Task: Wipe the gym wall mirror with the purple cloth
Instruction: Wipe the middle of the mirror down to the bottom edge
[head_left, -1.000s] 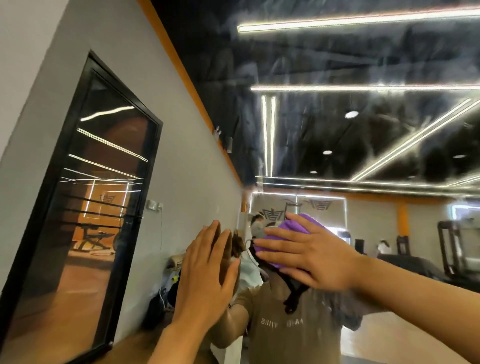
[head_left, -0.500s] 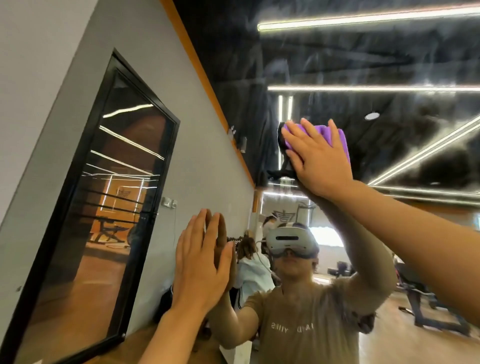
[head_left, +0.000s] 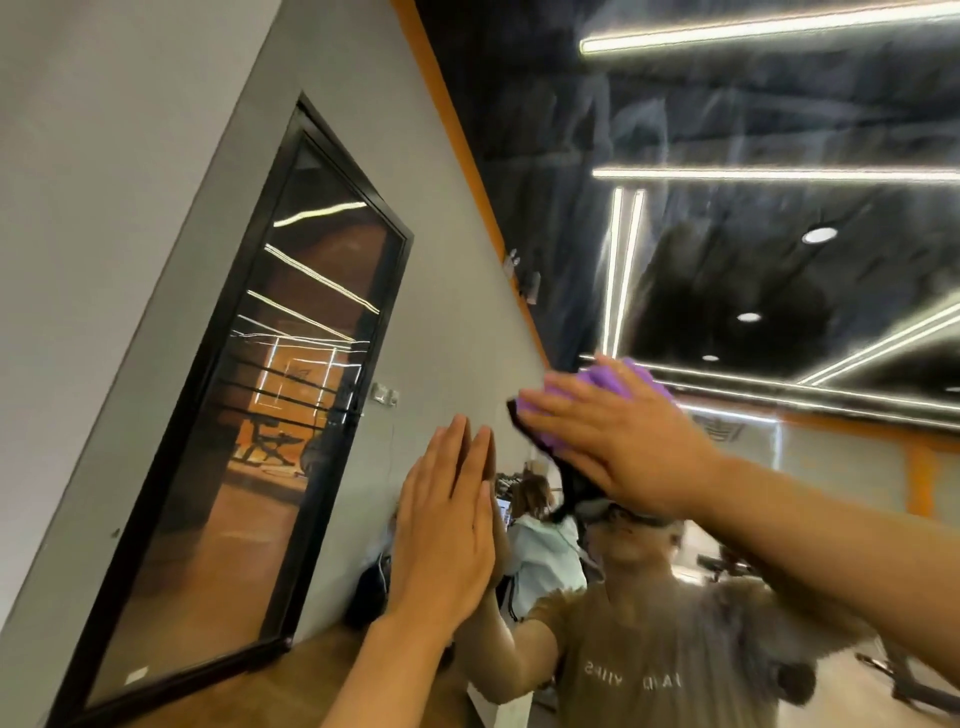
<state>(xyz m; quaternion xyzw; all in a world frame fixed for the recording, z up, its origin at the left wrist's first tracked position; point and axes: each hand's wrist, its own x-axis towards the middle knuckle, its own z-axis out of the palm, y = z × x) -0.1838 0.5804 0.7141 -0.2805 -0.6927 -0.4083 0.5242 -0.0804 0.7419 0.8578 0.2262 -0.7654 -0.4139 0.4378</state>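
Note:
The wall mirror (head_left: 727, 130) fills the right side of the view and reflects the ceiling lights, the gym and me. My right hand (head_left: 618, 441) lies flat with spread fingers on the purple cloth (head_left: 602, 379) and presses it against the glass at mid-height. Only the cloth's upper edge and a dark corner at its left show past the fingers. My left hand (head_left: 447, 525) rests flat on the mirror, fingers straight and together, lower and to the left of the cloth. Faint smears streak the glass above.
A grey wall (head_left: 130, 156) runs along the left with a black-framed glass panel (head_left: 280, 415) set in it. An orange stripe (head_left: 452, 135) marks the mirror's left edge. A person in a light top (head_left: 540, 545) appears in the reflection behind me.
My right hand slid the cloth up the glass from low centre, then back down and left to mid-height. The left hand stayed flat on the mirror.

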